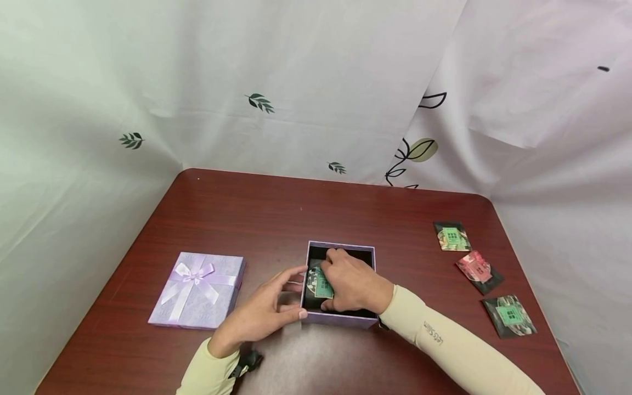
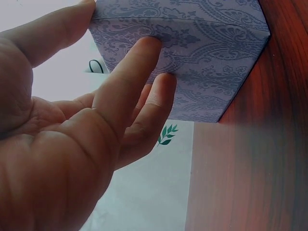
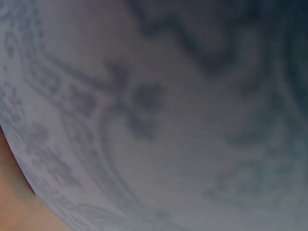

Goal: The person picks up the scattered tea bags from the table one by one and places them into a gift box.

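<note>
A purple patterned gift box (image 1: 340, 320) stands uncovered on the table, dark inside. My right hand (image 1: 357, 282) reaches into it and holds a dark flat packet with a green label (image 1: 322, 285) between thumb and fingers, near the box's left wall. Part of the packet is hidden under that hand. Against the outside of the left wall, my left hand (image 1: 269, 307) rests its fairly straight fingers, with the thumb near the front left corner. The patterned side of the box (image 2: 207, 62) shows close to those fingertips. The right wrist view holds mostly blurred box wall (image 3: 159, 144).
To the left lies the purple lid (image 1: 197, 291) with a ribbon bow. On the right side of the table (image 1: 276, 203) are a yellow-green packet (image 1: 452, 237), a red packet (image 1: 479, 271) and a green-labelled packet (image 1: 509, 316). White curtains (image 1: 296, 71) hang behind.
</note>
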`<action>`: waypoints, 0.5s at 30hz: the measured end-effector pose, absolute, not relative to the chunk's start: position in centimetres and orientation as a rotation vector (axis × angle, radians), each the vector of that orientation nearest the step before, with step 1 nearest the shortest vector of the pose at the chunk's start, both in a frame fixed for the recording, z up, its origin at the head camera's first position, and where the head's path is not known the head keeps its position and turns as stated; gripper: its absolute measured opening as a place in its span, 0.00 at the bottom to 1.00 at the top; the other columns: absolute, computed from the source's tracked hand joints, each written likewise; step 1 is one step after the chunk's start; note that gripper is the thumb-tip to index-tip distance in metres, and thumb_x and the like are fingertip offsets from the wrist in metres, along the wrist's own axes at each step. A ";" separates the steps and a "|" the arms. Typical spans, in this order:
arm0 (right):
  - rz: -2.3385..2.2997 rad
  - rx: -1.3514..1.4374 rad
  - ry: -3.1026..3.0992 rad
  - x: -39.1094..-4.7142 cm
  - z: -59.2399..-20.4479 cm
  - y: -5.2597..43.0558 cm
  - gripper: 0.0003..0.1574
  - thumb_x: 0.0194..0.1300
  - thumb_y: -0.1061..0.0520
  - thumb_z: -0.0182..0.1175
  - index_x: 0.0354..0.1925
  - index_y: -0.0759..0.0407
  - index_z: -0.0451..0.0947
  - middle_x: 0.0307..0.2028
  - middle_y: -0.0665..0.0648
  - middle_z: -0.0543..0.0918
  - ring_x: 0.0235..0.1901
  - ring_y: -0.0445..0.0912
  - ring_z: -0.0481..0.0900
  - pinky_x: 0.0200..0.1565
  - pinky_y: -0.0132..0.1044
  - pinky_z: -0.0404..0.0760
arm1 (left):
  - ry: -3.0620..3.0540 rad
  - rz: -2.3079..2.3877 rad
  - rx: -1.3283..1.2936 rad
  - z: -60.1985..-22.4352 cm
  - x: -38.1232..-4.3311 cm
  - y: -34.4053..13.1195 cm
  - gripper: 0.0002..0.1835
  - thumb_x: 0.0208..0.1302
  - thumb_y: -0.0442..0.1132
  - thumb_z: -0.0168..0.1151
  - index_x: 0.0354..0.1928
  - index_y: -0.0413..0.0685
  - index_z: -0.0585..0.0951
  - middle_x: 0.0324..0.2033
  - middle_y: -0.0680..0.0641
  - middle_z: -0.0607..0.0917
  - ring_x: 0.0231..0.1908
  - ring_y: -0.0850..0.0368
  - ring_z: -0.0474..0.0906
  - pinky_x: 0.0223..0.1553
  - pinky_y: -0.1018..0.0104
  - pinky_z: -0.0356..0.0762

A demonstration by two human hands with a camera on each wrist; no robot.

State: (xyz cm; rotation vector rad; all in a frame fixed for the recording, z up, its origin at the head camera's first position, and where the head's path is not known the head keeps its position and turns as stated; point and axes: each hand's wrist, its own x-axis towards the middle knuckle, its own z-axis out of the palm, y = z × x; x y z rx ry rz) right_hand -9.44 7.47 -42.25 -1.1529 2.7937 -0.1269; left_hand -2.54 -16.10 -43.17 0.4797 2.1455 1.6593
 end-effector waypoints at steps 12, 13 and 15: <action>-0.202 -1.122 2.810 -9.3 -40.8 8.2 0.48 0.48 0.30 0.81 0.55 0.60 0.84 0.43 0.51 0.74 0.41 0.43 0.71 0.41 0.34 0.84 | 2.130 1.664 0.490 -43.3 -2.6 -16.1 0.44 0.69 0.38 0.73 0.81 0.44 0.60 0.69 0.30 0.72 0.68 0.32 0.74 0.59 0.66 0.87; -0.215 -1.118 2.814 -9.3 -40.5 8.3 0.48 0.48 0.30 0.81 0.56 0.60 0.83 0.43 0.51 0.74 0.41 0.42 0.71 0.41 0.34 0.84 | 2.131 1.663 0.483 -43.3 -2.6 -16.1 0.44 0.68 0.38 0.74 0.81 0.44 0.61 0.69 0.31 0.72 0.68 0.32 0.74 0.59 0.66 0.87; -0.240 -1.117 2.824 -9.2 -40.0 8.7 0.49 0.50 0.30 0.80 0.59 0.60 0.83 0.44 0.51 0.75 0.41 0.43 0.72 0.41 0.35 0.84 | 2.132 1.661 0.480 -43.3 -2.7 -16.1 0.44 0.68 0.37 0.74 0.81 0.44 0.60 0.69 0.31 0.72 0.68 0.32 0.74 0.58 0.66 0.87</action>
